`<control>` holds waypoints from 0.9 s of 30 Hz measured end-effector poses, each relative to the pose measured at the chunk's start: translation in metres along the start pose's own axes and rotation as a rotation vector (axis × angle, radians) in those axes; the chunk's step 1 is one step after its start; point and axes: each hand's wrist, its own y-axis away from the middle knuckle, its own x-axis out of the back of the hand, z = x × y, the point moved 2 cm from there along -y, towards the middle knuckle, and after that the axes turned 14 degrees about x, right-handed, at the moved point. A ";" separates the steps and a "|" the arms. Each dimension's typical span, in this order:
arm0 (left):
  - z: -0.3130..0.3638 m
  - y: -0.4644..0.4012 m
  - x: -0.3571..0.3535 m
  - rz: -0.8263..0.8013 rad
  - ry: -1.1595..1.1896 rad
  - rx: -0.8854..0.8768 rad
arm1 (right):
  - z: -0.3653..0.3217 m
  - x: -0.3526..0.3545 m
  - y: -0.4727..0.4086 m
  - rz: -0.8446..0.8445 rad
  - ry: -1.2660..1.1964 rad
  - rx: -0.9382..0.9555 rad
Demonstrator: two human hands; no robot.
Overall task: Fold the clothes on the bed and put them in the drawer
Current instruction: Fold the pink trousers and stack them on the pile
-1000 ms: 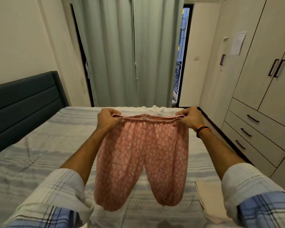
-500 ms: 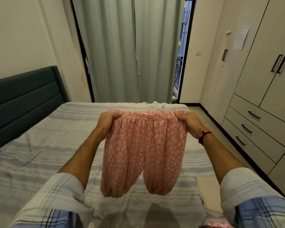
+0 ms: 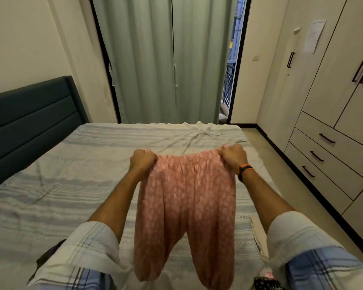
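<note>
Gripping a pair of pink patterned trousers by the waistband, a person holds the garment spread out in the air above a bed. The left hand is curled tight on one end of the waistband, and the right hand, with an orange and black band at the wrist, is clenched on the other end. The two hands are held apart, so the waistband is stretched between them. Both trouser legs hang down towards the camera, side by side, their gathered cuffs low in the view; the cloth looks slightly blurred.

The bed is covered by a pale striped sheet, rumpled near its far edge, and has a dark padded headboard on the left. A folded cream cloth lies on the sheet near the right forearm. At the lower right corner, bits of pink and dark fabric peek out; what they are cannot be told.

Along the right wall stands a light wooden wardrobe, with three shut drawers under its doors, a sheet of paper stuck on it higher up. Pale green curtains hang behind the bed.
</note>
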 end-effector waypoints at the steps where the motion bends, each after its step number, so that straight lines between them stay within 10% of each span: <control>1: -0.002 0.001 -0.008 0.033 -0.007 -0.010 | -0.004 -0.006 0.004 0.006 0.017 0.027; 27: 0.006 0.080 -0.075 -0.138 -0.234 -0.422 | -0.047 -0.069 0.046 -0.342 -0.126 0.256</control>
